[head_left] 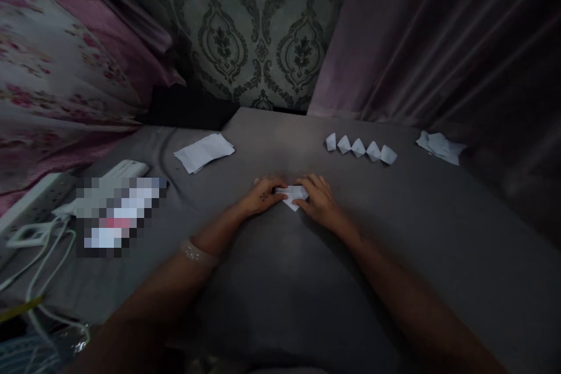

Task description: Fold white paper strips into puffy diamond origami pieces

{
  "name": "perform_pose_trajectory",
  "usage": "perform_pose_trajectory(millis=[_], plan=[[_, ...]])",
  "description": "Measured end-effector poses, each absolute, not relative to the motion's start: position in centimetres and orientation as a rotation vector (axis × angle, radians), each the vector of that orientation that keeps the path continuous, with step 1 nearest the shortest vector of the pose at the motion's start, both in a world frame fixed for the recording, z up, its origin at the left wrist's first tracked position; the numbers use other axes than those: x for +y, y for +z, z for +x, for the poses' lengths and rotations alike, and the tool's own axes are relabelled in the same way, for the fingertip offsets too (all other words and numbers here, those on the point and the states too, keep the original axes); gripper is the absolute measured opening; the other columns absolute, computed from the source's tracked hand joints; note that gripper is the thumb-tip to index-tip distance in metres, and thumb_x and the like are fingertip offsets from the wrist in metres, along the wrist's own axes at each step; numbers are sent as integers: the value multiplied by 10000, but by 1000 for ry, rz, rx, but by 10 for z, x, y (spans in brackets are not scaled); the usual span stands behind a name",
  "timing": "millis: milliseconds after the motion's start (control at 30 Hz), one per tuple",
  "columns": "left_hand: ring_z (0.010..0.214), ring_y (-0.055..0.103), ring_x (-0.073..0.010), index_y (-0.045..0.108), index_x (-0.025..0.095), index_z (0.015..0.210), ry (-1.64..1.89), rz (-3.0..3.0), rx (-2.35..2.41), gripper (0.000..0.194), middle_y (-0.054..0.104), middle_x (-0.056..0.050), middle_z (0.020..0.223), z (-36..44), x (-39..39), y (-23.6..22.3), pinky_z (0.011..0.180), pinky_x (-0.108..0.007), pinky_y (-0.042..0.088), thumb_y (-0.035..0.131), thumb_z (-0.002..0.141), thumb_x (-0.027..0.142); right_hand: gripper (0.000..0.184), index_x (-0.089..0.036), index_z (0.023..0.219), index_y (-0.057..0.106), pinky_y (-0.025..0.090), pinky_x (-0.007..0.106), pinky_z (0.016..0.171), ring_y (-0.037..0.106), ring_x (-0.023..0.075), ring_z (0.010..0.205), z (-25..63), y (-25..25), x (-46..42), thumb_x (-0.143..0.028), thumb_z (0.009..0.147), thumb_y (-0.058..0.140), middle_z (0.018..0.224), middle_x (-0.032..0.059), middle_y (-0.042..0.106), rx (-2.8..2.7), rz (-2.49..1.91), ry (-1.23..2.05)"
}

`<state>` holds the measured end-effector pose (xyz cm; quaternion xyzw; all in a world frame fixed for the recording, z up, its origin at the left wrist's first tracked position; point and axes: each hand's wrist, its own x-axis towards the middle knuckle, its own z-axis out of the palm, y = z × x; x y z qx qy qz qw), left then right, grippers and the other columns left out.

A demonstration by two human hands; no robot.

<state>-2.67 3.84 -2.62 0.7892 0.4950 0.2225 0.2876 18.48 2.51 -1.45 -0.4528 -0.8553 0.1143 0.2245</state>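
From where I stand, both hands are busy with one small piece of white paper. The left hand (262,196) pinches the near-left end of the folded paper (293,193) between thumb and forefinger, dark marks showing on the back of the hand. The right hand (319,198) grips the opposite end, forefinger along the far edge and thumb low on the near side, the other fingers loosely curled. The folded paper sits between the two hands, a point of it aimed back at the person, low over the grey cloth (284,280) or resting on it; I can't tell which. A pale bracelet (193,251) circles the left forearm, nearer the person than the folded paper.

Beyond the folded paper and to its right runs a row of five folded paper shapes (358,148), each close to the next. Farther right of the folded paper lies a crumpled heap of paper (440,147). Beyond it to the left is a stack of white sheets (205,153), with something flat and black (188,108) behind. Well to the left of the folded paper are a power strip (33,210), white cables (49,269) and a blurred-out object (131,204). Straight past the folded paper rises the patterned wall (262,70), a floral curtain (52,58) to the left and a mauve curtain (394,41) to the right.
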Motion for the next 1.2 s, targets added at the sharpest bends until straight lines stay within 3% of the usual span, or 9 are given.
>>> perform_pose_trajectory(millis=[100, 267, 533, 767, 1000, 1100, 1167, 1200], plan=[[991, 576, -220, 692, 228, 1023, 572, 2137, 1345, 232, 673, -26, 992, -26, 38, -23, 952, -403, 353, 585, 862, 356, 452, -206, 1247, 564, 390, 430, 922, 467, 282, 1162, 190, -16, 28, -309, 823, 681, 1273, 119, 554, -2357, -1265, 322], [1035, 547, -230, 706, 248, 1001, 536, 2235, 1330, 211, 679, -39, 1025, -24, 34, -17, 974, -446, 303, 549, 903, 349, 244, -226, 1061, 663, 369, 406, 892, 496, 257, 1091, 196, -15, 26, -347, 849, 658, 1156, 88, 612, -2384, -1243, 316], [976, 524, -202, 695, 233, 1032, 436, 2633, 1204, 262, 675, -51, 1027, -29, 30, -9, 835, -353, 314, 445, 969, 280, 255, -202, 1090, 653, 342, 381, 847, 500, 236, 989, 200, -13, 20, -369, 928, 548, 1037, 77, 632, -2517, -1208, 138], [1002, 497, -221, 649, 201, 1114, 251, 2934, 1148, 303, 657, -76, 1086, -34, 24, -9, 846, -369, 318, 376, 990, 241, 282, -172, 1113, 655, 344, 382, 807, 514, 232, 927, 202, -1, 12, -250, 967, 427, 1035, 98, 633, -2666, -1198, -4], [1003, 522, -241, 646, 161, 1092, 143, 2957, 1192, 265, 650, -101, 1097, -33, 11, 8, 871, -401, 335, 467, 897, 152, 282, -154, 1022, 668, 404, 361, 867, 566, 219, 964, 215, -1, 15, -73, 840, 470, 1076, 93, 632, -2631, -1177, 169], [953, 547, -251, 672, 131, 1003, 150, 2967, 1281, 237, 663, -119, 996, -23, -1, 12, 872, -419, 344, 466, 905, 195, 265, -163, 987, 662, 422, 338, 866, 572, 209, 956, 218, -3, 19, -68, 830, 472, 1032, 81, 637, -2589, -1181, 273], [917, 563, -255, 677, 112, 995, 149, 2936, 1424, 330, 668, -126, 930, -11, -11, 12, 889, -427, 350, 413, 961, 306, 258, -165, 997, 656, 424, 331, 835, 567, 208, 922, 216, -1, 17, -84, 851, 459, 980, 78, 629, -2605, -1232, 251], [922, 569, -266, 653, 91, 1090, 150, 2905, 1508, 427, 668, -143, 945, -4, -16, 10, 896, -434, 355, 386, 973, 403, 263, -165, 1024, 652, 421, 333, 813, 562, 210, 899, 213, 0, 15, -100, 865, 454, 961, 79, 621, -2620, -1268, 207]])
